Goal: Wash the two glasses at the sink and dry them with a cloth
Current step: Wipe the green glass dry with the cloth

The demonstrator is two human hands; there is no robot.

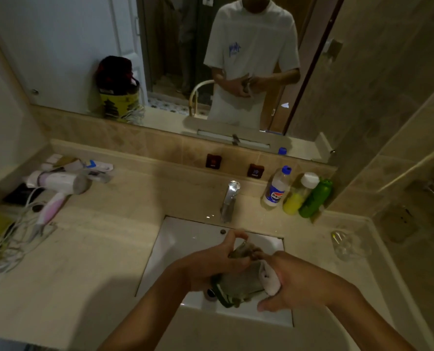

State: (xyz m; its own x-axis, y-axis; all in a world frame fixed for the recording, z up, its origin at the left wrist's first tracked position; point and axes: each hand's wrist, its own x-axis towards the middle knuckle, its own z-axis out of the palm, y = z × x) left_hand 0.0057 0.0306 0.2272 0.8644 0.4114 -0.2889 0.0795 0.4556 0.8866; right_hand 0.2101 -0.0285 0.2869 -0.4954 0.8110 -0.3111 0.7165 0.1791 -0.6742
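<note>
Glasses first: one glass (pixel 242 247) is up between both hands over the sink (pixel 185 239), almost buried in a grey-green cloth (pixel 238 282), only a bit of rim peeking out just past the left fingertips. The left hand (pixel 218 262) is curled round the wrapped glass from the side, fingers closed on it through the fabric, index finger arched above the rim. The right hand (pixel 294 282) cups the cloth from the other side, fingers bent and gathering the fabric, with a paler fold bunched under its palm and the thumb hanging loose below. Held over the basin like that, any drips probably fall into it, not onto the counter. The other glass (pixel 347 245) lies on its side on the counter, well out beyond the right hand's knuckles, untouched. The tap (pixel 229 198) stands beyond the fingertips and no stream is visible. This looks like drying, with one glass to go.
</note>
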